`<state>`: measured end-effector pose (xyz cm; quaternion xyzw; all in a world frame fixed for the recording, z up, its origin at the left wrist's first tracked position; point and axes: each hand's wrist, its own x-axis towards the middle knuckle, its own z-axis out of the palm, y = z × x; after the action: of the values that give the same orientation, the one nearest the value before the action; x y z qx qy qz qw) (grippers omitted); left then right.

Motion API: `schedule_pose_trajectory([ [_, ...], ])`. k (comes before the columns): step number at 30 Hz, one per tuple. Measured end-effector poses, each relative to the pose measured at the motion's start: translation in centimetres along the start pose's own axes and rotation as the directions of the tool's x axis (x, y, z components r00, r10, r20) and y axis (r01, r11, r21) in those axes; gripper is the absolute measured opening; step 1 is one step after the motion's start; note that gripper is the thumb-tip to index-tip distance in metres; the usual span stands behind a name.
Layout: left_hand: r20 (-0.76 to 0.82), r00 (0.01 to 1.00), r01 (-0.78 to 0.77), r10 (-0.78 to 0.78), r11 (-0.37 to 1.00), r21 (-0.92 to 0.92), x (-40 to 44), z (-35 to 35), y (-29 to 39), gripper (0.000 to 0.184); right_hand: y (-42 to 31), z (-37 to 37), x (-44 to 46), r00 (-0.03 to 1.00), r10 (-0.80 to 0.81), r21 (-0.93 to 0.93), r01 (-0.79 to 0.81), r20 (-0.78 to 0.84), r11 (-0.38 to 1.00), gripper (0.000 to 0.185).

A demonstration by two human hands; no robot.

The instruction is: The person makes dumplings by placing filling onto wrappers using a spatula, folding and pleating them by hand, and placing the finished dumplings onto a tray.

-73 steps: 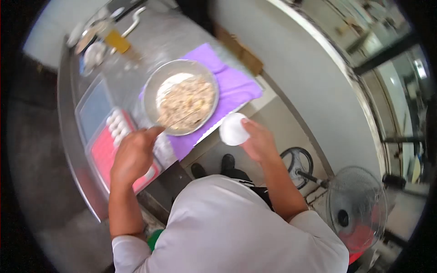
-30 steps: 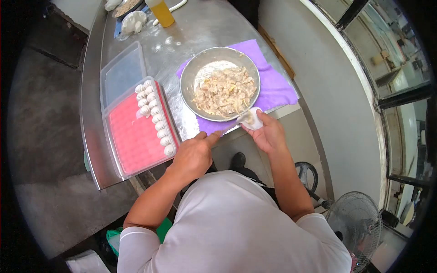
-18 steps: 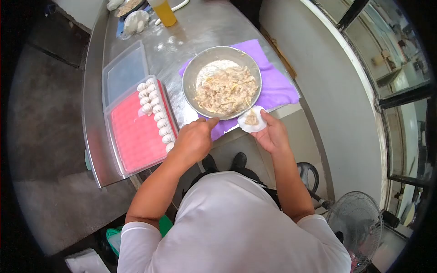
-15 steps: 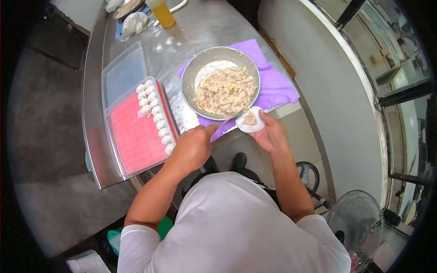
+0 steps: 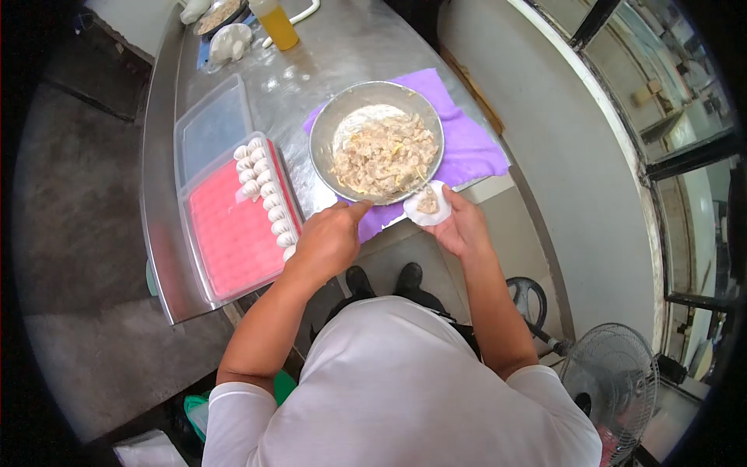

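My right hand (image 5: pixel 461 227) holds a round white wrapper (image 5: pixel 420 217) by its edge, with a small lump of filling (image 5: pixel 427 202) on its middle. Left of it, my left hand (image 5: pixel 331 237) is closed round a thin tool that is mostly hidden, its index finger pointing at the near rim of a metal bowl (image 5: pixel 319 148). Chunky pale filling (image 5: pixel 385 156) lies in the bowl, which rests on a purple cloth (image 5: pixel 467 144). Pleated white dumplings (image 5: pixel 272 200) stand in rows along the right side of a plastic box with a pink base (image 5: pixel 226 233).
A clear lid (image 5: pixel 212 128) lies beyond the box on the metal table (image 5: pixel 342 39). Farther back are a bottle of yellow liquid (image 5: pixel 276 27), a plastic bag (image 5: pixel 229 43) and a dark bowl (image 5: pixel 220 15). A fan (image 5: pixel 611 381) stands at the lower right.
Since the earliest frame, filling has come onto the wrapper, and both hands have come together near the bowl's near rim. Over the last half second they have shifted only slightly.
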<state>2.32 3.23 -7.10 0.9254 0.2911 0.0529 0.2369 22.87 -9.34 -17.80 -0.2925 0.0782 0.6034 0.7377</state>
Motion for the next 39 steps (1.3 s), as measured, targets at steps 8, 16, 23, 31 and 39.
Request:
schedule_pose_trajectory([
  [8, 0.14, 0.989, -0.042, 0.046, 0.999, -0.033, 0.5, -0.3, 0.0, 0.045, 0.1, 0.1, 0.0, 0.998, -0.051, -0.038, 0.052, 0.027, 0.998, 0.043],
  [16, 0.029, 0.999, -0.027, 0.032, 0.988, -0.15, -1.0, 0.1, 1.4, 0.039, 0.1, -0.5, 0.5, 0.995, -0.09, -0.012, 0.091, 0.036, 0.996, 0.043],
  [23, 0.1, 0.993, -0.049, 0.061, 0.991, -0.123, 0.5, 0.7, 0.2, 0.041, -0.4, 0.2, 0.4, 0.996, -0.076, -0.017, 0.076, 0.04, 0.997, 0.042],
  [31, 0.128, 0.99, -0.063, 0.068, 0.997, -0.037, -1.5, -1.1, 2.2, 0.051, -0.9, -1.0, -0.9, 0.999, -0.029, -0.04, 0.03, 0.037, 0.999, 0.042],
  [39, 0.138, 0.979, -0.164, 0.153, 0.984, 0.071, -0.4, -2.9, 3.1, 0.044, -2.1, -0.3, -2.5, 0.997, -0.044, -0.105, 0.051, 0.067, 0.993, 0.042],
])
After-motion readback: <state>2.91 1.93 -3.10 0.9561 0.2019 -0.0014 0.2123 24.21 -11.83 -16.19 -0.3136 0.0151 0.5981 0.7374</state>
